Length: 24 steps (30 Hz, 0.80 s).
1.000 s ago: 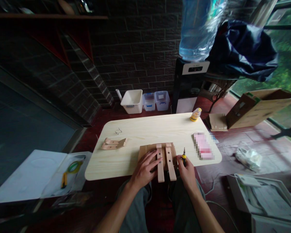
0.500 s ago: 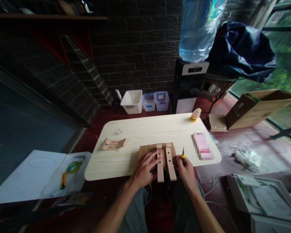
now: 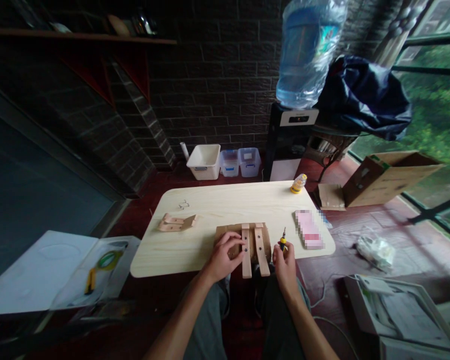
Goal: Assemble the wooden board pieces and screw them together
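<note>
At lower centre, two long pale-wood strips (image 3: 246, 265) are pointing down-frame, nearer the loosely parted left hand (image 3: 222, 259); the right hand (image 3: 286, 266) (just apart) is clasping a yellow-black screwdriver (image 3: 283, 241).

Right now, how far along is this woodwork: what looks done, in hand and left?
Seemingly done: two wooden strips are laid side by side on cardboard. In hand: the right hand holds a screwdriver, tip up, off the wood; the left hand is at the left strip. Probably left: the metal pieces and other wooden parts, lying apart.
</note>
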Motion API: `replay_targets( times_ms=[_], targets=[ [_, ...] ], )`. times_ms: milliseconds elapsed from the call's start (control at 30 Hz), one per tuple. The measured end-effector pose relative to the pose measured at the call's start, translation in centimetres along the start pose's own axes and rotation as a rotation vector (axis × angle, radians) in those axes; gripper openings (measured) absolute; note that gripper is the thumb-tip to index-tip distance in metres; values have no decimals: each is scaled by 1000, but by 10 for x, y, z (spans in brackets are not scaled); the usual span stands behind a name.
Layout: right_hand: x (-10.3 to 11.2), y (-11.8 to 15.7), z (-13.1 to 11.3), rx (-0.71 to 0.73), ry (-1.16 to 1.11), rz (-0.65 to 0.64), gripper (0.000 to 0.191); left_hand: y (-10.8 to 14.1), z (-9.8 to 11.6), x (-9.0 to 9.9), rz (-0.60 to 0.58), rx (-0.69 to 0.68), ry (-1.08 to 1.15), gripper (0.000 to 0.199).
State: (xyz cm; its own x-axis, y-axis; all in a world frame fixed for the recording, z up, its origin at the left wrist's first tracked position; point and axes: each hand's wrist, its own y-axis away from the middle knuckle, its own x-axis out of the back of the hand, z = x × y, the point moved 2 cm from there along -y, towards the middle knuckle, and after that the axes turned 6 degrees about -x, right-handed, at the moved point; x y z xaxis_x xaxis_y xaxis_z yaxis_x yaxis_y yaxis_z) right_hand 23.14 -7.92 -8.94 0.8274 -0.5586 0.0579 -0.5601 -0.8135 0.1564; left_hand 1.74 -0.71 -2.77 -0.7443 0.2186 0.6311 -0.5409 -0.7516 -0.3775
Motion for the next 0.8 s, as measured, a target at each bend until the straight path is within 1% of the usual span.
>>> replay_targets(
  times_ms=[133,233,333,400,500,567,633,733,800],
  targets=[
    [4,5,-10,22,37,-28,36,0,0,-1,22,-6,51,21],
    [11,8,-28,98,115,-34,43,3,-2,-1,35,-1,73,19],
    [22,11,-57,198,126,-47,49,6,-2,-1,45,5,80,18],
    [28,13,-80,273,176,-80,42,8,-1,-1,47,7,81,16],
    [30,17,-117,375,301,-189,37,11,0,0,39,13,92,15],
    [26,20,-138,406,375,-284,35,13,1,0,30,22,97,16],
    [17,23,-151,420,461,-386,33,14,1,1,26,34,94,18],
    [-1,27,-159,451,572,-526,26,16,-2,1,13,35,100,20],
    [-11,29,-159,489,629,-588,20,18,-4,0,8,24,110,21]
  ],
)
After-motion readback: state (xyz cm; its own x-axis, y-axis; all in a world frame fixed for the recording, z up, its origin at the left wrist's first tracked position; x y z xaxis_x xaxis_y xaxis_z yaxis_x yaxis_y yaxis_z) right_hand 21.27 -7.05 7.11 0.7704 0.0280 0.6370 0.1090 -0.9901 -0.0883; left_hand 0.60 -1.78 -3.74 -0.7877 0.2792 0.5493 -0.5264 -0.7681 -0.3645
